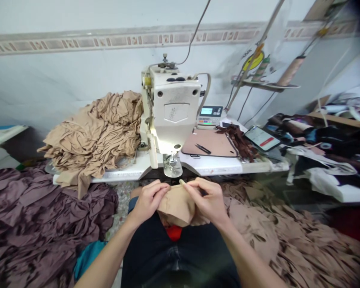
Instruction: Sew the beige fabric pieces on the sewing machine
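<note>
Left hand (148, 200) and right hand (208, 202) both pinching tan fabric piece (177, 206) over lap, just below sewing machine (172, 116) on worktop (216, 164)

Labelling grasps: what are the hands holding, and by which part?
Both hold one small tan fabric piece, pinched along its upper edge: the left hand at the left end, the right hand at the right end.

Tan fabric piece (176, 206), apparently folded, over lap.
</note>
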Available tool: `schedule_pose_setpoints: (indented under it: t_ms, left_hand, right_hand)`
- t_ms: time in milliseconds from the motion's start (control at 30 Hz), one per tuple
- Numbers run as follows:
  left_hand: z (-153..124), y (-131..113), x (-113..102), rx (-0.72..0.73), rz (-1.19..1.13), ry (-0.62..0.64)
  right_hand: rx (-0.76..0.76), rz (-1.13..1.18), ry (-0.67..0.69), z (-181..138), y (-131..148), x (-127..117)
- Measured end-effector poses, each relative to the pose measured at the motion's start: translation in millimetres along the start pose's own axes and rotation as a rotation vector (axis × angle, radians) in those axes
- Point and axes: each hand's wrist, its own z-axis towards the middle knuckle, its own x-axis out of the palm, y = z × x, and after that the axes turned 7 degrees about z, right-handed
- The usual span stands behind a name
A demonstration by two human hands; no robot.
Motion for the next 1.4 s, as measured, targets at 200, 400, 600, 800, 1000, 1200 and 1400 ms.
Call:
schedule_pose_setpoints:
  t_ms: [200,400,600,800,1000,1200,1400]
  left_hand:
    - [22.2,-5.6,-4.3,-0.190,-0.172,-0.010]
    - [32.9,-7.1,-2.6,-0.358,-0.153,-0.074]
    - [50.8,-12.8,-0.1,-0.457,-0.235,-0.183]
    - [68.7,-5.2,4.6,-0.409,-0.250,-0.254]
    - [78.1,11.2,11.7,-0.393,-0.339,-0.250]
    - [60.5,23.0,2.3,-0.305,-0.171,-0.183]
    - [24.6,52.4,-37.9,-0.307,0.040,-0.087]
  right_hand:
    - [0.245,0.138,-0.113,20.8,-10.8,7.3]
    - [0.354,0.256,-0.101,30.4,-21.4,3.7]
    - [0.394,0.314,-0.153,35.7,-33.6,1.3]
    - [0.346,0.295,-0.191,49.5,-38.6,4.2]
    - [0.268,0.224,-0.220,50.6,-46.4,6.6]
    - [0.210,0.107,-0.223,6.9,-67.0,-5.7]
    - [0.593,0.248,-0.175,-49.5,-112.5,-43.3]
